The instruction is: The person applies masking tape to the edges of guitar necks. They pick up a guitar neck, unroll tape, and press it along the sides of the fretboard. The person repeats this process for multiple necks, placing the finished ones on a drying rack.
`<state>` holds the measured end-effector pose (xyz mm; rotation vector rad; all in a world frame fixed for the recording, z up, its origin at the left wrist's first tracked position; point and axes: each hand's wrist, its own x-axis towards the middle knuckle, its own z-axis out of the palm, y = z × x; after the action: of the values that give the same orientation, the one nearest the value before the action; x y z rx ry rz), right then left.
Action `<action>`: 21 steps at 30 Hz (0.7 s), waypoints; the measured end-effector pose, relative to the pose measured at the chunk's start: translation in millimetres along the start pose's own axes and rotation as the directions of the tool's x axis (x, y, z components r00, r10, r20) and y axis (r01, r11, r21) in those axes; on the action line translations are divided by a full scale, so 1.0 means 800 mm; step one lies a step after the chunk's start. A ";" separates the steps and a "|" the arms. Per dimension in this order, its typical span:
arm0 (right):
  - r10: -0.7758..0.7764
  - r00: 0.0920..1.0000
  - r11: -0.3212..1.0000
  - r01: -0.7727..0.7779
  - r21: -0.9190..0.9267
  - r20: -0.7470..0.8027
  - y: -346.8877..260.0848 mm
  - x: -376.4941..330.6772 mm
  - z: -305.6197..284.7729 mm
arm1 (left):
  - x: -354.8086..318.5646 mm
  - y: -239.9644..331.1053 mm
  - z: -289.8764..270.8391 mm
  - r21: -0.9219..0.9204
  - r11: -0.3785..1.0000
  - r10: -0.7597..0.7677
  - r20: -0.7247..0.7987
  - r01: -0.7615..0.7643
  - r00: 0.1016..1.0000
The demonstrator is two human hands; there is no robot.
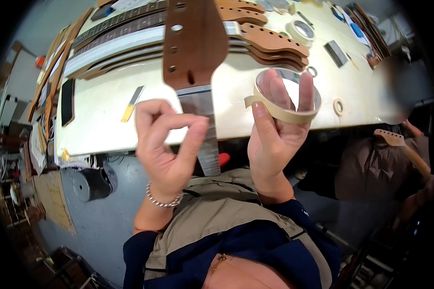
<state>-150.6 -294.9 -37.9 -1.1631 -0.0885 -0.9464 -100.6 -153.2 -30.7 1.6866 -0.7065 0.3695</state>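
My right hand [275, 144] holds a wide roll of masking tape [294, 116], with fingers through its core and the thumb pressed near the loose end. Left of it, my left hand [165, 149] is pinched, thumb against index finger; whatever lies between the fingertips, if anything, is too small to make out. Those fingertips are over a guitar neck [195, 48] with a reddish-brown, holed headstock pointing away from me. Its greyish fretboard [208, 149] runs toward my apron, partly behind my left fingers.
More guitar necks [275, 41] lie stacked across the white table [106, 139]. A yellow-handled knife [131, 105], a black block [68, 102], a grey block [335, 53] and smaller tape rolls [339, 106] rest there. At right, another person [371, 168] is beside a guitar neck [402, 149]. A stool [89, 184] stands at lower left.
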 end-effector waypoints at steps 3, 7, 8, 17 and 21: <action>-0.075 0.994 0.994 0.080 -0.072 0.081 0.003 -0.016 0.015 | 0.000 -0.004 0.009 -0.088 0.994 -0.060 0.036 0.063 0.998; -0.068 0.985 0.998 0.064 0.028 0.160 0.010 -0.029 0.018 | 0.000 -0.009 0.014 -0.228 0.962 -0.136 0.068 0.148 0.988; -0.045 0.983 0.990 0.021 0.139 0.177 0.011 -0.030 0.018 | 0.000 -0.011 0.014 -0.253 0.953 -0.150 0.077 0.165 0.986; -0.314 0.898 0.563 0.437 -0.702 0.307 0.010 0.024 -0.011 | 0.010 -0.030 -0.019 -0.368 0.849 -0.352 0.141 0.379 0.925; -0.368 0.823 0.154 0.512 -0.845 0.432 0.016 0.039 -0.018 | 0.018 -0.042 -0.014 -0.354 0.839 -0.401 0.114 0.414 0.909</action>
<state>-128.3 -324.1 -37.5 -2.4577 0.0606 -1.5461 -66.6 -142.7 -45.2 1.4305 -0.3907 -0.0971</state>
